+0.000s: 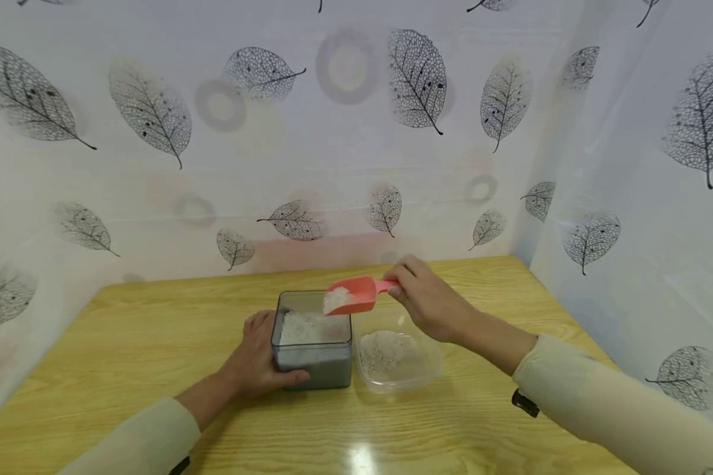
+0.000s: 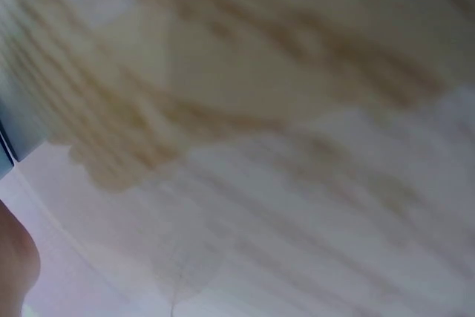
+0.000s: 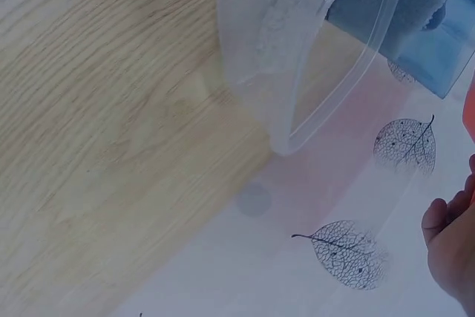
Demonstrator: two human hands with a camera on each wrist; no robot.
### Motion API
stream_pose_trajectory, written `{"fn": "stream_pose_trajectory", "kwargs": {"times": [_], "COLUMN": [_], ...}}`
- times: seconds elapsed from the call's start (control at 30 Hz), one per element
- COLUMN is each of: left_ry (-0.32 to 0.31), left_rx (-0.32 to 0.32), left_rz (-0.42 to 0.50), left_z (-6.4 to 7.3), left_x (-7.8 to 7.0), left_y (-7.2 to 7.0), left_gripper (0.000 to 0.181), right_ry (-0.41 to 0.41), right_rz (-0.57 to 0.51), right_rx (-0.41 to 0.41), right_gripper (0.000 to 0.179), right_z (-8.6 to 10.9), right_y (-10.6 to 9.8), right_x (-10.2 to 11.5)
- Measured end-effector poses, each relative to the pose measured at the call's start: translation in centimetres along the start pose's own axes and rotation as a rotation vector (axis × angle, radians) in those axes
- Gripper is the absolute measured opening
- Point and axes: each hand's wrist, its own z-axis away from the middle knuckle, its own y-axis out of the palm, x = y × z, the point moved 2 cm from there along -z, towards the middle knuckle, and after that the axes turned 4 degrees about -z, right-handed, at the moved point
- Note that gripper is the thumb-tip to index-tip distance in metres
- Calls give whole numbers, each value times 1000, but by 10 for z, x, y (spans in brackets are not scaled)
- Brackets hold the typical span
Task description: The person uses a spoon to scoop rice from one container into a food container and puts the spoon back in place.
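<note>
In the head view my right hand (image 1: 430,303) pinches the handle of a coral-red scoop (image 1: 364,294). White grains that look like rice (image 1: 336,301) lie in the scoop, which is over the right side of a see-through grey square container (image 1: 321,368). My left hand (image 1: 257,359) grips that container from the left, thumb along its front. More of the grains fill part of it. Just right of it stands a clear plastic tub (image 1: 430,363) with a smaller heap of grains. The right wrist view shows the tub's side (image 3: 245,42) and part of my right hand (image 3: 454,250).
Everything stands on a wood-grain table (image 1: 154,330). Behind it and along the right hangs a pale curtain (image 1: 344,152) printed with leaves. The left wrist view is mostly blurred table and curtain.
</note>
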Motion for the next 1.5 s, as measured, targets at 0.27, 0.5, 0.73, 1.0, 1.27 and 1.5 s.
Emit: {"fn": "stream_pose_trajectory", "kwargs": {"times": [0.27,0.5,0.73,1.0,1.27,1.5], "left_ry": [-9,-12,-6,-10,-20,-29], "left_rx": [3,6,0,-4,2,13], "left_rz": [2,3,5,8,8,5], "left_z": [1,2,3,3,0,-1], "left_x": [-1,-3,-5,-7,-6,-5], "left_y": [0,-1,-1,-1,-3,-4], "left_gripper": [107,107,109,108,108,109], "right_ry": [48,55,16,30,-47,-134], "right_rz": [9,29,20,45,132,213], "right_rx": [-29,-61,-88,-49,-45,-48], "right_gripper": [12,10,9,12,15,12], "right_z": [31,61,84,98,101,98], "right_y": [-16,-25,-29,-34,-47,-53], "right_x": [-23,-40,-51,-58,-68,-74]}}
